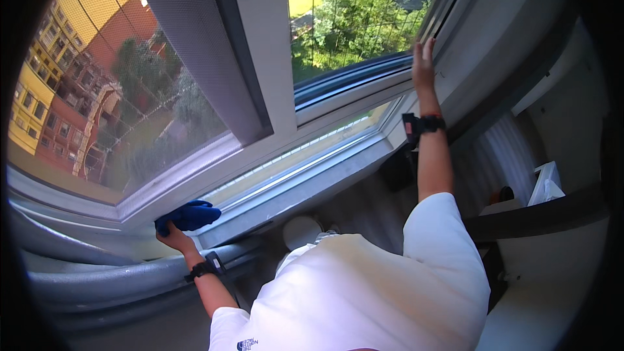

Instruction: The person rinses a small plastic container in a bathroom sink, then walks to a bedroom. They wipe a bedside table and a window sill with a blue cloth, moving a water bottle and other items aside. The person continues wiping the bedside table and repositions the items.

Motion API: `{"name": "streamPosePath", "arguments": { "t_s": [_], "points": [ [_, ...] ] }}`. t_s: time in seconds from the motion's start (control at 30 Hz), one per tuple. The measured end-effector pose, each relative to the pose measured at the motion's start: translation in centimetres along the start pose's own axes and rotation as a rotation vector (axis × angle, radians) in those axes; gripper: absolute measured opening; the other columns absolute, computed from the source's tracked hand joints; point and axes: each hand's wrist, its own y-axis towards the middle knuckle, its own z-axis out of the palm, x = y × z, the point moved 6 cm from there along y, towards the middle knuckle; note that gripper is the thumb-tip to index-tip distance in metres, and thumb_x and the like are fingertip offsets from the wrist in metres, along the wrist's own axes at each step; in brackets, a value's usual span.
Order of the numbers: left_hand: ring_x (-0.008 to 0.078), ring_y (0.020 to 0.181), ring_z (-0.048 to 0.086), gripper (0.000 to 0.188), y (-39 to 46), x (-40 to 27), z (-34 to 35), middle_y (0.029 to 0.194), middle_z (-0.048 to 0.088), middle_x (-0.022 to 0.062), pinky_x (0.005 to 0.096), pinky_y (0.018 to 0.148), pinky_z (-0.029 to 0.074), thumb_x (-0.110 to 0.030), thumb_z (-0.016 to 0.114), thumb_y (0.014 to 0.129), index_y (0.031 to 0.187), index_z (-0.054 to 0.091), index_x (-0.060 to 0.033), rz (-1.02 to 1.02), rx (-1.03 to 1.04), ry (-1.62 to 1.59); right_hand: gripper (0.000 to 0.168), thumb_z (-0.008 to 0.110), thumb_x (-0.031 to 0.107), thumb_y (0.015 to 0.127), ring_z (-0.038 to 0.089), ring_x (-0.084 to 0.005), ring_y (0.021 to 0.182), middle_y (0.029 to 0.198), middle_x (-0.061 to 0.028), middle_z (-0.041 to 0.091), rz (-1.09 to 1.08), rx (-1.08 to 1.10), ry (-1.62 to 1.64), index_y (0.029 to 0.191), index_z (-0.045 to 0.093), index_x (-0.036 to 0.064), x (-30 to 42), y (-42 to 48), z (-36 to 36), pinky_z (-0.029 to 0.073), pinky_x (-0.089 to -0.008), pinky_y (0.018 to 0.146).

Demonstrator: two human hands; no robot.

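Note:
My left hand holds a bunched blue cloth against the lower left corner of the white window frame. My right hand is raised at the right edge of the frame, beside the open window section, its fingers pointing up and no object seen in it. Both wrists wear black straps with small devices. A mesh screen covers the left section. Below the frame's crossbar runs a low glass pane with a sill under it.
Silvery wrapped pipes run along the lower left. A round pale object stands on the floor below the sill. A dark curved edge and a white box-like object are at the right. Trees and buildings lie outside.

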Motion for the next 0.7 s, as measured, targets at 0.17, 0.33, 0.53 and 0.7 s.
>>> {"name": "streamPosePath", "arguments": {
  "t_s": [0.17, 0.33, 0.53, 0.7],
  "points": [
    [0.0253, 0.104, 0.052, 0.044, 5.4, 2.3, -1.2, 0.113, 0.055, 0.0173, 0.0350, 0.098, 0.038, -0.015, 0.069, 0.085, 0.114, 0.046, 0.0086, 0.018, -0.082, -0.063, 0.053, 0.046, 0.036, 0.099, 0.057, -0.0200, 0.110, 0.125, -0.0150, 0.059, 0.166, -0.015, 0.056, 0.135, 0.046, -0.003, -3.7, -11.4, -4.6, 0.045, -0.0282, 0.091],
    [0.0260, 0.102, 0.051, 0.043, 3.1, 6.0, 0.7, 0.111, 0.054, 0.0175, 0.0366, 0.096, 0.039, -0.019, 0.068, 0.086, 0.115, 0.047, 0.0054, -0.101, 0.033, 0.046, 0.036, 0.055, 0.029, 0.096, 0.059, -0.0061, 0.073, 0.097, -0.0037, 0.067, 0.643, 0.059, 0.086, 0.120, 0.062, 0.002, -9.1, -31.3, -6.6, 0.045, -0.0189, 0.061],
    [0.0194, 0.090, 0.053, 0.031, -7.1, 8.4, 9.4, 0.100, 0.056, 0.0079, 0.0327, 0.084, 0.044, -0.006, 0.065, 0.080, 0.108, 0.053, -0.0021, -0.453, 0.467, -0.131, 0.037, 0.059, 0.025, 0.093, 0.062, -0.0082, 0.075, 0.094, -0.0054, 0.069, 0.862, 0.428, 0.063, 0.123, 0.060, 0.003, -3.6, -44.3, -1.0, 0.048, -0.0202, 0.062],
    [0.0143, 0.082, 0.058, 0.030, -16.4, 5.8, 15.0, 0.091, 0.062, 0.0044, 0.0283, 0.075, 0.047, -0.011, 0.074, 0.079, 0.103, 0.057, -0.0045, -0.708, 1.022, -0.198, 0.081, 0.076, 0.035, 0.078, 0.062, -0.0222, 0.098, 0.123, -0.0224, 0.058, 0.677, 0.712, 0.204, 0.141, 0.039, 0.002, 1.2, -47.5, 8.1, 0.049, -0.0307, 0.086]
  ]
}}
